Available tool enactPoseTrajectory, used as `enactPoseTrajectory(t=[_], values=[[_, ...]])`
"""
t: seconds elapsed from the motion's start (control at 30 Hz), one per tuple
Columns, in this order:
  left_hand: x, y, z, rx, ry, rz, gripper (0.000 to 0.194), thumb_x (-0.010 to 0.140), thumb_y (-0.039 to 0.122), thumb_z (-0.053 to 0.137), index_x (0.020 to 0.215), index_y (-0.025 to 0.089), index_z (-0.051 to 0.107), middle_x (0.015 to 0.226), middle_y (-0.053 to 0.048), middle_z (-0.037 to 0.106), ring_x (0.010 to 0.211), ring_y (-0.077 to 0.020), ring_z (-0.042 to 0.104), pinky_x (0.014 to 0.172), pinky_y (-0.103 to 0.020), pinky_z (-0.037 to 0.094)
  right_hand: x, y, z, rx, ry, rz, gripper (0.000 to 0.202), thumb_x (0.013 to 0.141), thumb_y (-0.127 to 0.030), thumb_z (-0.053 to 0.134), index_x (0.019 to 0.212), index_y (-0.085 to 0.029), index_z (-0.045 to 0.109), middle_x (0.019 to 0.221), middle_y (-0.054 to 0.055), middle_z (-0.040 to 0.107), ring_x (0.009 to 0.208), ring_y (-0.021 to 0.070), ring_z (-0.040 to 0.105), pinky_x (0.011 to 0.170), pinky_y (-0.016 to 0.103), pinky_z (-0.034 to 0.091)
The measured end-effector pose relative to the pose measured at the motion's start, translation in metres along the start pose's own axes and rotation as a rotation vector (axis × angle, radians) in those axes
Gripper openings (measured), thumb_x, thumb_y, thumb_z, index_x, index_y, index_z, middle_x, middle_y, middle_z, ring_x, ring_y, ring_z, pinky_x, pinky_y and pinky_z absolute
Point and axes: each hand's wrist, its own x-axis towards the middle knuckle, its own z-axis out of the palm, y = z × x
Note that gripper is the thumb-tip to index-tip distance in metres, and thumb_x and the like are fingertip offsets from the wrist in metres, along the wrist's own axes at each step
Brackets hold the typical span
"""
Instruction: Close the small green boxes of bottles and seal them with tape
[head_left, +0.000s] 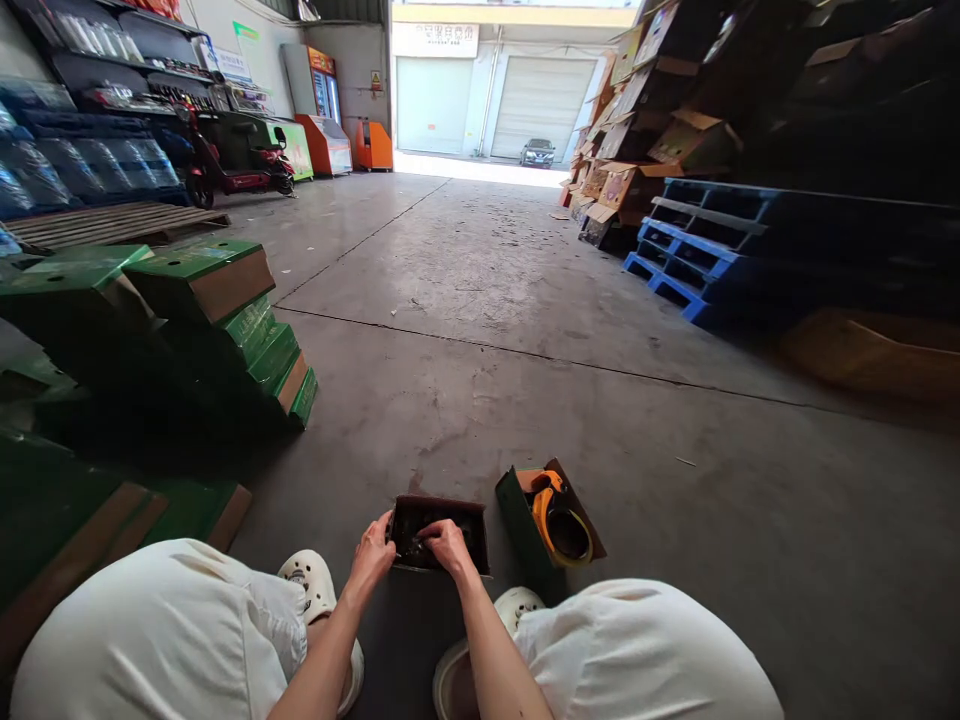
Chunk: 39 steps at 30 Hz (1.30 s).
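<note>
On the floor between my feet sits a small open cardboard box (442,499) with dark contents that are hard to make out. My left hand (373,550) grips the box's left wall, fingers at the rim. Reaching over the near side, my right hand (447,546) has its fingers bent together down in the box, on the dark contents; whatever they pinch is hidden. Just to the right stands a green open box (517,520). A yellow-orange tape dispenser (550,517) with a roll of tape rests in it, and neither hand touches it.
Stacked green cartons (259,340) stand on the left, near my knee. Blue pallets (686,250) and piled cardboard boxes (622,190) line the right. Further back are a red scooter (236,170), wrapped bottles (97,165) and a wide doorway with a parked car (538,152) outside.
</note>
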Motion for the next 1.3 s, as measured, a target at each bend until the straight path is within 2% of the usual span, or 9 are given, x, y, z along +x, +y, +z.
enactPoseTrajectory(t=[0.1,0.2,0.33,0.5,0.67,0.83,1.07,1.23,1.3], values=[[0.000,0.002,0.000,0.020,-0.003,-0.016,0.078,0.082,0.003,0.051,0.159,0.018,0.051,0.146,-0.011,0.067,0.136,-0.0210,0.062,0.111,-0.025,0.045,0.001,0.004,-0.004,0.025,-0.016,0.026,0.042,0.090,-0.008,0.055,0.118,-0.020,0.083,0.108,0.005,0.083,0.104,0.0180,0.077,0.084,0.020,0.053],[0.001,0.002,0.000,0.030,-0.005,-0.030,0.078,0.083,0.004,0.051,0.159,0.019,0.050,0.146,-0.012,0.067,0.136,-0.0226,0.062,0.111,-0.028,0.046,0.004,-0.003,0.001,-0.001,-0.013,0.037,0.032,0.090,-0.020,0.063,0.114,-0.017,0.084,0.111,0.011,0.082,0.107,0.0261,0.076,0.088,0.028,0.054],[0.002,0.000,0.001,0.021,-0.005,-0.030,0.078,0.083,0.004,0.051,0.159,0.018,0.050,0.150,-0.012,0.064,0.137,-0.0229,0.061,0.114,-0.030,0.045,0.007,-0.013,0.010,-0.038,0.016,0.037,0.045,0.074,-0.024,0.082,0.118,-0.013,0.082,0.131,0.021,0.074,0.121,0.0367,0.070,0.097,0.036,0.051],[0.003,-0.001,0.000,0.015,-0.019,-0.025,0.079,0.081,0.003,0.053,0.159,0.018,0.050,0.146,-0.012,0.067,0.135,-0.0218,0.063,0.113,-0.027,0.045,0.008,0.002,0.003,0.050,-0.030,-0.015,0.043,0.071,-0.013,0.079,0.113,-0.019,0.084,0.115,0.008,0.081,0.110,0.0246,0.074,0.089,0.024,0.053],[0.001,0.002,-0.002,0.037,-0.011,-0.015,0.079,0.080,0.005,0.053,0.158,0.020,0.052,0.143,-0.012,0.069,0.133,-0.0240,0.063,0.111,-0.029,0.045,0.005,0.016,-0.003,0.078,-0.049,-0.073,0.040,0.079,-0.012,0.071,0.117,-0.020,0.082,0.120,0.004,0.080,0.111,0.0197,0.073,0.093,0.022,0.053],[0.000,0.005,-0.002,0.062,-0.021,-0.034,0.079,0.081,0.004,0.052,0.158,0.020,0.052,0.143,-0.012,0.068,0.133,-0.0239,0.063,0.110,-0.029,0.046,0.008,0.004,0.007,-0.056,-0.073,-0.099,0.044,0.075,-0.013,0.080,0.119,-0.019,0.076,0.123,0.009,0.077,0.115,0.0244,0.071,0.095,0.028,0.051],[-0.006,0.000,0.002,0.041,-0.013,-0.023,0.074,0.086,0.007,0.050,0.159,0.021,0.050,0.146,-0.011,0.067,0.137,-0.0228,0.061,0.113,-0.029,0.045,-0.001,-0.020,0.023,-0.243,-0.016,-0.047,0.068,0.075,-0.009,0.079,0.140,-0.021,0.061,0.140,0.020,0.066,0.126,0.0345,0.069,0.102,0.042,0.051],[-0.016,-0.003,0.005,0.059,0.014,0.042,0.070,0.088,0.012,0.052,0.158,0.015,0.050,0.144,-0.012,0.068,0.136,-0.0227,0.061,0.116,-0.030,0.043,-0.019,-0.018,0.016,-0.232,0.006,-0.047,0.049,0.082,-0.016,0.077,0.130,-0.018,0.069,0.134,0.016,0.072,0.122,0.0297,0.071,0.095,0.031,0.052],[-0.019,0.003,0.002,0.107,0.119,0.058,0.066,0.090,0.014,0.054,0.157,0.014,0.051,0.144,-0.015,0.066,0.136,-0.0253,0.061,0.118,-0.033,0.042,-0.022,-0.013,0.003,-0.212,0.018,-0.053,0.033,0.087,-0.022,0.074,0.121,-0.021,0.075,0.127,0.011,0.076,0.120,0.0266,0.072,0.092,0.027,0.052]])
